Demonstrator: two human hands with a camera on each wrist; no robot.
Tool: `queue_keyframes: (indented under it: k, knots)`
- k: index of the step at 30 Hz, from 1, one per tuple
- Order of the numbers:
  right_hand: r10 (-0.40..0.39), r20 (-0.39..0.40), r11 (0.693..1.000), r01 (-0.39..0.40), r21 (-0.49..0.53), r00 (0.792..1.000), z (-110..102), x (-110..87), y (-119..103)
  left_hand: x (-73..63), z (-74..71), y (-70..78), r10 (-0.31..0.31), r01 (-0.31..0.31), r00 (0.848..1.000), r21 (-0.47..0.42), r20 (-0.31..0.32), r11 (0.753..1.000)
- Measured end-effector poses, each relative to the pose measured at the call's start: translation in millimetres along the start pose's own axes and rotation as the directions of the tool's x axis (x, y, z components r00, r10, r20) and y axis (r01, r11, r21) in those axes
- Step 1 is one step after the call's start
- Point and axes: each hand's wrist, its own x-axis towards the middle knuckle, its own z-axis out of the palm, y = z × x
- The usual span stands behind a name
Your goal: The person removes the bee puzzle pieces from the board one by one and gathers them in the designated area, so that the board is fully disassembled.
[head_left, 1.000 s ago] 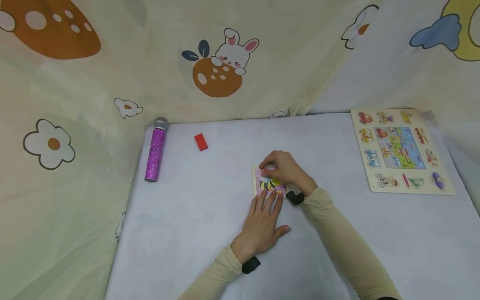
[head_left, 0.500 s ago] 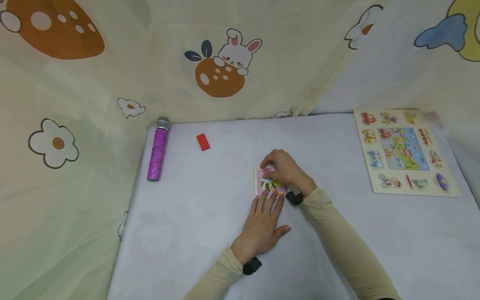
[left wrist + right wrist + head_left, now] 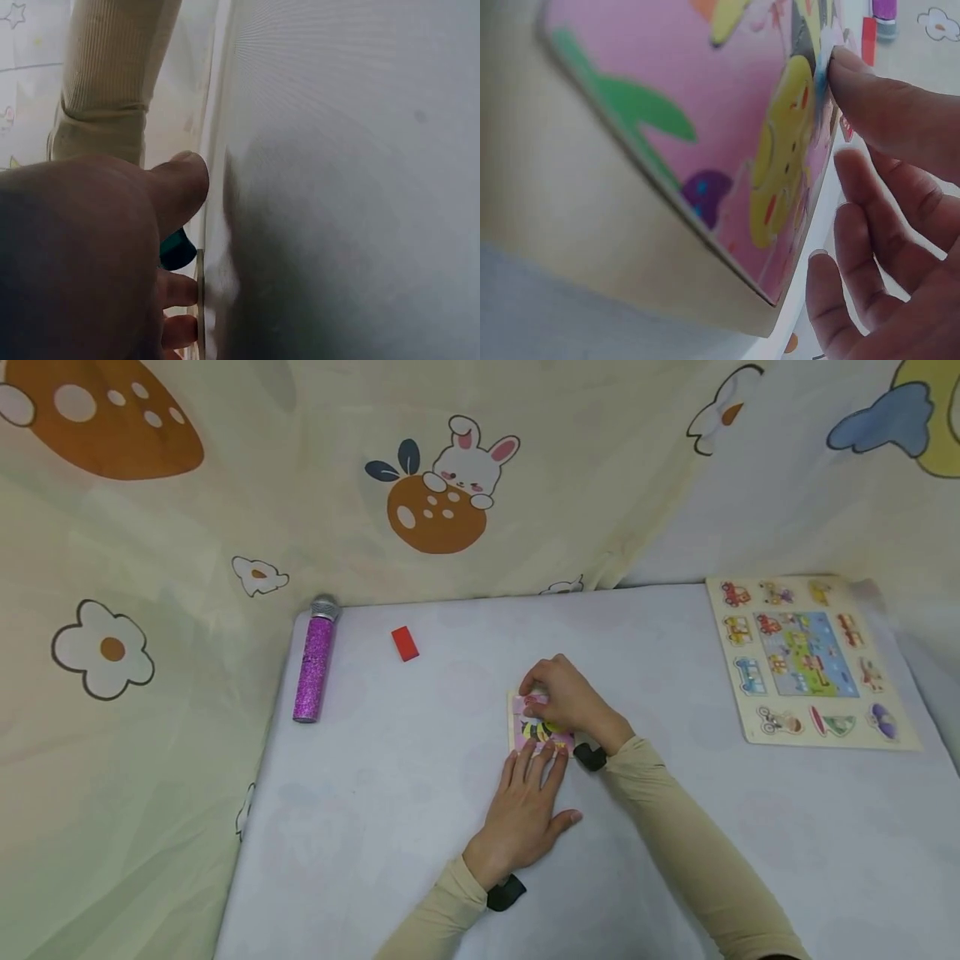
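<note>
Bee puzzle: the small square puzzle [image 3: 516, 731] lies flat on the white tabletop [image 3: 360, 827], between the two hands, with the spread fingers at its near edge and the pinching ones over its far part.
Left hand: the left hand [image 3: 519, 820] lies palm down, its fingers straight and apart, fingertips resting on the puzzle's near edge; the thumb points off to the right, clear of the puzzle.
Right hand: the right hand [image 3: 564, 695] comes in from the right, thumb and forefinger narrowed on a small puzzle piece [image 3: 534, 700] at the picture's far left part; its outline is mostly hidden.
Right wrist view: the thumb tip meets the puzzle's picture, while the other fingers curl beside its edge.
Microphone: the purple glitter microphone [image 3: 313, 668] lies at the tabletop's left edge, well apart from the hands.
Red block: the red block [image 3: 405, 644] lies near the microphone.
Large board: the large puzzle board [image 3: 802, 738] lies at far right.
</note>
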Motion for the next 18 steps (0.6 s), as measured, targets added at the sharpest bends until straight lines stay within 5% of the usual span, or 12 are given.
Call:
queue_keyframes:
  k: [18]
  knots:
    - [-0.044,0.032,0.997,0.041,0.069,0.999,-0.9,-2.6,-4.4,0.6,4.8,-1.0,-0.007,0.007,1.0,-0.038,-0.009,0.999]
